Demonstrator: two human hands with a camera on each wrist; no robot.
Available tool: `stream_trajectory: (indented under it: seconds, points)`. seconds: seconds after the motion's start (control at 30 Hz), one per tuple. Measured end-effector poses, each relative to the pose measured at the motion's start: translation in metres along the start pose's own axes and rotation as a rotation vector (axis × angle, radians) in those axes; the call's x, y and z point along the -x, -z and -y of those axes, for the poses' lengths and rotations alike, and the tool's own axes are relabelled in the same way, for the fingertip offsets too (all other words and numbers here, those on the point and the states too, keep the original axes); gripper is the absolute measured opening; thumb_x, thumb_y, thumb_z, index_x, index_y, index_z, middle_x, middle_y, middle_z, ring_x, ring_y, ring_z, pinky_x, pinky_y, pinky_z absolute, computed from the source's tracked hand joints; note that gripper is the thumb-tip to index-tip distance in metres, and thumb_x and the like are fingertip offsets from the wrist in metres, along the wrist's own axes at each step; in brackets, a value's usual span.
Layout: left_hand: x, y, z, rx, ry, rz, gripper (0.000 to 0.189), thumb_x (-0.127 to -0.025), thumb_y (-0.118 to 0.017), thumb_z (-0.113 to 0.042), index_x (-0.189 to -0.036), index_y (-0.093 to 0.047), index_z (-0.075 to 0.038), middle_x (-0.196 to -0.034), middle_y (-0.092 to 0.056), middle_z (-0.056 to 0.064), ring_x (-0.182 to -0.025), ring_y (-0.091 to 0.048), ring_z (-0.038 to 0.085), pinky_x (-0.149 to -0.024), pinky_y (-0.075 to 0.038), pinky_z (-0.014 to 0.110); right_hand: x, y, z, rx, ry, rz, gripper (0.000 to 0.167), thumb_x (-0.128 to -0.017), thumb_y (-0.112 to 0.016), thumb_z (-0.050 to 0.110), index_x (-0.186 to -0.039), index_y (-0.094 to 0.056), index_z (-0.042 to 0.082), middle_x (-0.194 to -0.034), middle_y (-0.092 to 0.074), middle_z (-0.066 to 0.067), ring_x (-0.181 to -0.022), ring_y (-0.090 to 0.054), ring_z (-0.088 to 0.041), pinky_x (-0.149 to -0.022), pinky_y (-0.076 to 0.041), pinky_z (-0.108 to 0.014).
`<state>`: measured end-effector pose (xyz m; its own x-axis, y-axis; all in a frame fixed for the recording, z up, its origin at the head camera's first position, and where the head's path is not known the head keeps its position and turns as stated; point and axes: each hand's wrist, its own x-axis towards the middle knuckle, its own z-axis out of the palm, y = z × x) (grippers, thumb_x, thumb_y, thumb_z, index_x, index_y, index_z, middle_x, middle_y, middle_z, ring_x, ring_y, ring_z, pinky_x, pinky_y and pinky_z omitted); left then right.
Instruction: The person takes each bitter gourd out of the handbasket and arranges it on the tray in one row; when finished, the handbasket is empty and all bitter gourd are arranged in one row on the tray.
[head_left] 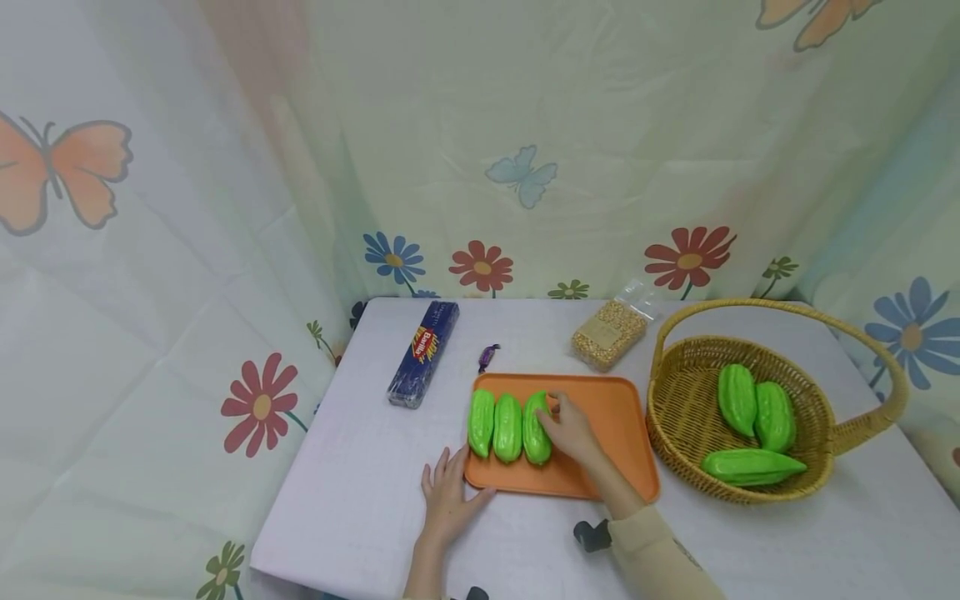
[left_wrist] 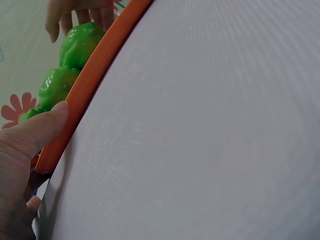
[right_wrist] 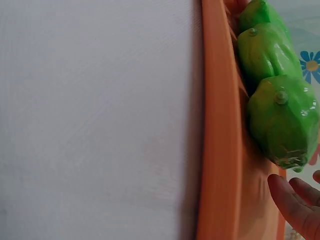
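Three glossy green ridged gourds lie side by side in the left part of an orange tray (head_left: 618, 425): a left one (head_left: 481, 423), a middle one (head_left: 507, 429) and a right one (head_left: 535, 433). My right hand (head_left: 573, 431) is over the tray beside the right gourd, fingers loosely bent. In the right wrist view its fingertips (right_wrist: 281, 192) are a little apart from that gourd. At the tray's near left corner my left hand (head_left: 447, 507) spreads its fingers along the side. Its thumb (left_wrist: 50, 122) rests against the front rim in the left wrist view.
A wicker basket (head_left: 675, 408) with a tall handle stands right of the tray, three more green gourds (head_left: 753, 467) inside. Behind the tray are a blue spaghetti pack (head_left: 423, 354), a small purple wrapped candy (head_left: 487, 357) and a bag of yellowish grains (head_left: 609, 333).
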<state>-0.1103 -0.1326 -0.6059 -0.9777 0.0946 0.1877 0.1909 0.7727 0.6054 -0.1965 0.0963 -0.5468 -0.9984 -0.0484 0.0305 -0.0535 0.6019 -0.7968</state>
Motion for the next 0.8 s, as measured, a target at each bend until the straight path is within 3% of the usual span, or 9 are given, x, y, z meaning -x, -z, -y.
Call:
stream_trajectory:
  seconds: [0.2,0.33,0.57,0.8]
  points:
    - [0.001,0.001,0.0,0.012,0.037,0.043,0.085,-0.076,-0.057,-0.064,-0.142,-0.034,-0.016,-0.139,-0.042,0.002,-0.134,-0.021,0.03,-0.104,0.003,0.055,0.009,0.021,0.01,-0.018,-0.03,0.025,0.049,-0.091,-0.052,0.021,-0.132,-0.039,-0.003,-0.118,-0.051,-0.025,-0.102,-0.053,-0.036,-0.081,-0.047,-0.048]
    - [0.001,0.001,0.0,0.007,0.034,0.039,0.084,-0.076,-0.058,-0.062,-0.142,-0.034,-0.015,-0.139,-0.043,0.003,-0.134,-0.022,0.03,-0.104,0.003,0.056,0.016,0.043,0.017,-0.01,-0.039,0.01,0.047,-0.091,-0.051,0.016,-0.133,-0.037,-0.003,-0.124,-0.047,-0.025,-0.104,-0.051,-0.036,-0.084,-0.045,-0.048]
    - [0.0,0.001,-0.001,0.007,0.008,0.01,0.084,-0.077,-0.06,-0.06,-0.142,-0.034,-0.014,-0.138,-0.044,0.005,-0.133,-0.023,0.032,-0.103,0.001,0.058,0.026,0.082,0.021,0.068,0.07,-0.129,0.047,-0.087,-0.056,0.011,-0.127,-0.042,-0.01,-0.114,-0.05,-0.029,-0.096,-0.054,-0.04,-0.076,-0.047,-0.048]
    - [0.0,0.0,0.0,-0.006,-0.018,-0.016,0.083,-0.076,-0.062,-0.058,-0.14,-0.036,-0.011,-0.136,-0.046,0.006,-0.131,-0.026,0.034,-0.101,-0.002,0.06,0.041,0.108,0.014,0.109,0.051,-0.217,0.046,-0.089,-0.055,0.014,-0.127,-0.042,-0.008,-0.114,-0.048,-0.028,-0.096,-0.052,-0.041,-0.076,-0.044,-0.05]
